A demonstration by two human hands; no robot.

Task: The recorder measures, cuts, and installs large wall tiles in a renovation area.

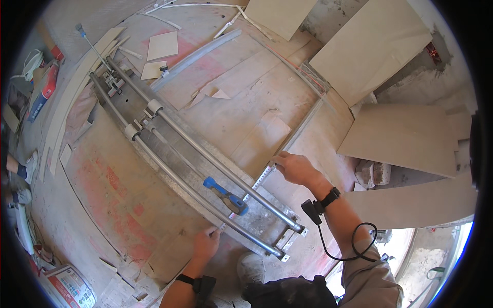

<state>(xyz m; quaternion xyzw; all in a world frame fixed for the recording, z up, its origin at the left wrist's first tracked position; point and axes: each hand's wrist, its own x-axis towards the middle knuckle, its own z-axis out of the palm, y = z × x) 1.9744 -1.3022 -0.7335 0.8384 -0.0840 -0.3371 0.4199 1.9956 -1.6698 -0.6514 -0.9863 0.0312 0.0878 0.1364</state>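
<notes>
A long manual tile cutter (177,132) with two steel rails lies slantwise on the floor below me. Its blue-and-grey handle (226,196) rests between the rails at the near end. A narrow marked scale bar (263,176) crosses beneath the rails there. At the bar's right end, my right hand (297,168) is closed with fingers and thumb pinched on it. My left hand (206,243) is closed at the bar's left end, beside the near rail; the fingertips are partly hidden. Both wrists wear black straps, and a cable loops along the right forearm.
Large beige tiles (372,46) lean at the upper right, with another tile (403,138) below them. A metal profile (197,57) and small offcuts (163,45) lie beyond the cutter. At the lower left stands a bucket (69,287). Another person's foot (32,167) shows at the left edge.
</notes>
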